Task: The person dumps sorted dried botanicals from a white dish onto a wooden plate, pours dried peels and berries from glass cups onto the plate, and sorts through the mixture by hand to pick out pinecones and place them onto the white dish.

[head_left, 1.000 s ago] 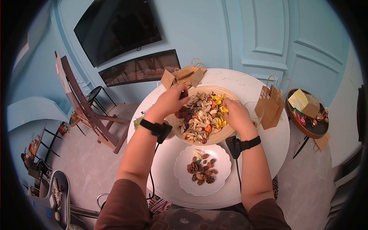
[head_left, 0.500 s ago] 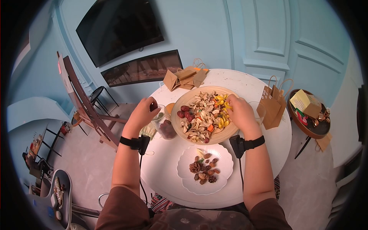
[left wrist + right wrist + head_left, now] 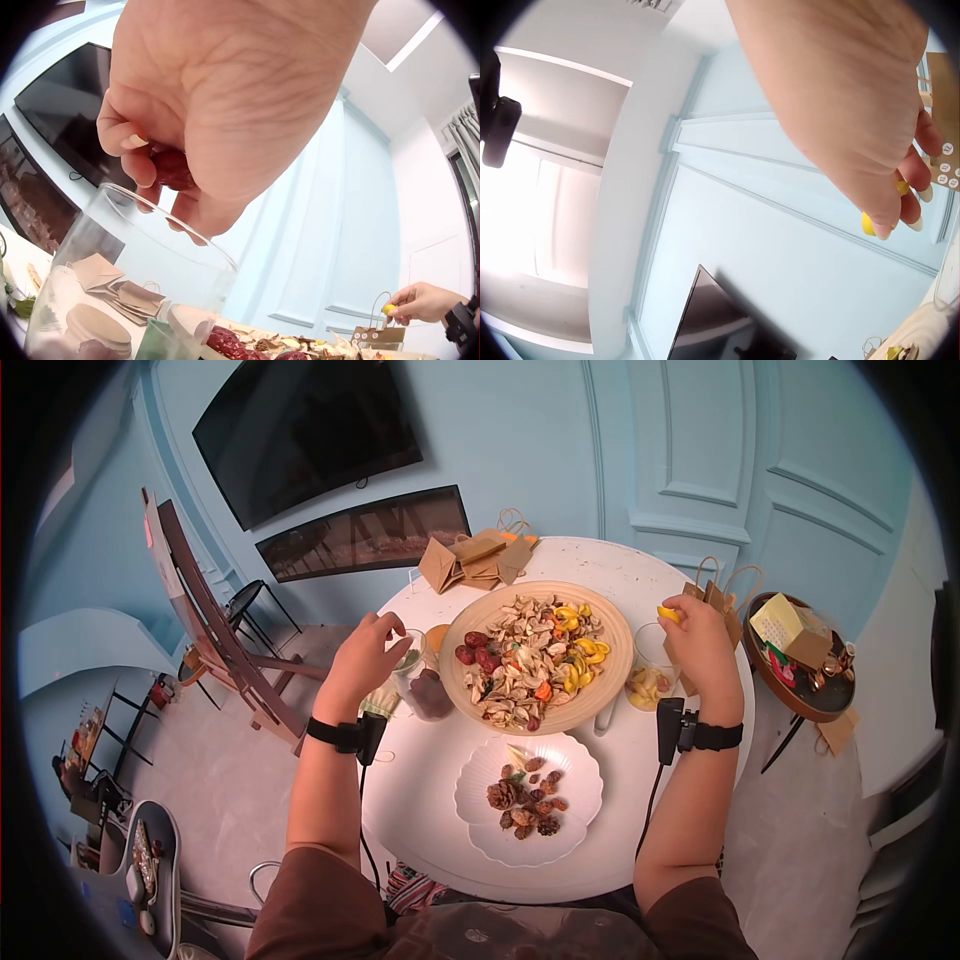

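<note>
My left hand [image 3: 366, 662] is above a clear glass [image 3: 408, 678] with dark red dates in it. In the left wrist view its fingers hold a wrinkled red date [image 3: 173, 171] over the glass rim. My right hand [image 3: 704, 646] pinches a curved yellow dried piece [image 3: 668, 614] between thumb and fingers, above a second glass [image 3: 648, 682] with yellowish pieces at its bottom. Between the hands lies a round wooden plate [image 3: 600, 702] bearing pale dried petals [image 3: 515, 660], red dates [image 3: 486, 659] and yellow pieces [image 3: 581, 672].
A white scalloped plate [image 3: 475, 815] with pinecones [image 3: 502, 795] sits nearest me. Folded paper bags [image 3: 478, 560] lie at the back; standing paper bags [image 3: 722, 600] are behind my right hand. A round side table [image 3: 815, 705] stands at the right.
My left hand has gone from over the wooden plate leftward to above the left glass. My right hand has left the plate's yellow pieces and moved right, carrying one.
</note>
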Motion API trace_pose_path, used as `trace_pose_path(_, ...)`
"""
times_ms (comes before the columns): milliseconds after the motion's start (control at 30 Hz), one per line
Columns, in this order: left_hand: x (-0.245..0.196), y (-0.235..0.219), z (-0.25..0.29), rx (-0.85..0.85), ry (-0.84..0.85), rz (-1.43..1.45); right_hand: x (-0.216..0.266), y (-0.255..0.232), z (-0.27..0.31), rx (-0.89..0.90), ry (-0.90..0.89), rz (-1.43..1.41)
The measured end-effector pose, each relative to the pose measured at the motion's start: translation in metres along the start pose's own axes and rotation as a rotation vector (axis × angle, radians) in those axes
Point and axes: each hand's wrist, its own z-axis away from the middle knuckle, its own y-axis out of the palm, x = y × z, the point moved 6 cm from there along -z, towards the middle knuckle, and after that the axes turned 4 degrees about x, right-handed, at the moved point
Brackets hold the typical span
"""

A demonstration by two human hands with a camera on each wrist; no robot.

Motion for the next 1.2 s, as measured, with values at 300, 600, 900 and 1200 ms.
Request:
trace_pose_path(300, -0.019, -0.004, -0.005, -0.034, 0.001, -0.074, -0.007, -0.007, 0.004, 0.024, 0.044, 0.048)
trace_pose_path(600, -0.079, 0.046, -0.054, 0.043, 0.214, -0.020, 0.023, 0.032, 0.004, 0.122, -0.113, 0.079)
trace_pose_path(900, -0.099, 0.099, -0.087, 0.263, 0.215, -0.113, 0.035, 0.102, 0.009, 0.328, -0.273, 0.277)
trace_pose_path(1200, -0.101, 0.105, -0.092, 0.336, 0.184, -0.117, 0.028, 0.118, 0.009, 0.247, -0.286, 0.298)
